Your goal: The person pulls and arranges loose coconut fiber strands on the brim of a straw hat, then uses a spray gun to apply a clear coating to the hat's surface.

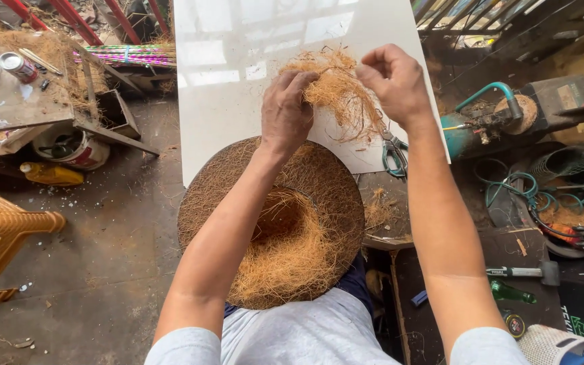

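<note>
Filling round basket (201, 203): loose coir (292, 260)

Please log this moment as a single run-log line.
left hand: grips coir tuft | right hand: pinches fibres | below: round coir bowl | scissors on white board

The tuft of coir fibre (343, 94) is dry, wiry and matt, a tangle of coarse orange-brown strands. It lies over a white board (238, 81) that looks smooth and glossy, bright with reflections. The round basket (201, 203) is woven of the same rough fibre, darker brown on its rim, with a looser, paler heap of strands in its hollow. The scissors (393, 154) have dull metal blades and dark handles. The floor (116, 257) is grey concrete, matt, gritty and stained. The hammer (528, 272) shows a dark metal head. A green bottle (512, 293) looks like shiny glass. The can (18, 66) is bright metal.
</note>
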